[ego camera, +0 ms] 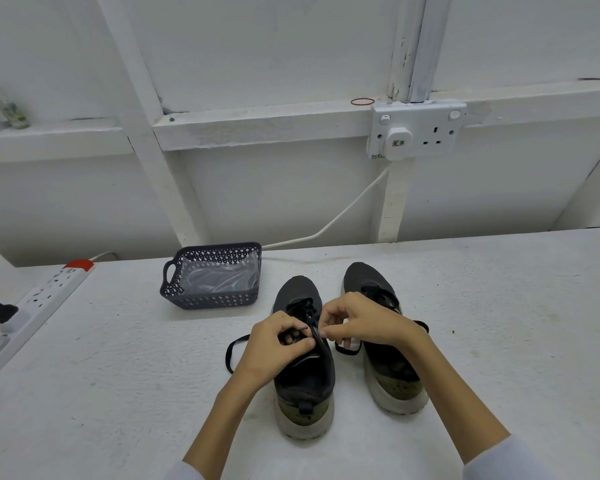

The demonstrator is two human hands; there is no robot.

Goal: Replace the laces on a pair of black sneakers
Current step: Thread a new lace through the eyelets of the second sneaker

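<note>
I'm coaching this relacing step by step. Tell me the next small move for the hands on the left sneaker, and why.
Probably draw the pinched lace free through the top of the left sneaker. Both the left hand and the right hand have a grip on it there, a loose loop already lies on the table, and the right sneaker waits beside.

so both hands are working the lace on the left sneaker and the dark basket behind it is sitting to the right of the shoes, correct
Not quite. The head view shows the dark basket to the left of the shoes, not the right. The rest holds: the left hand and right hand both pinch the lace on the left sneaker.
</note>
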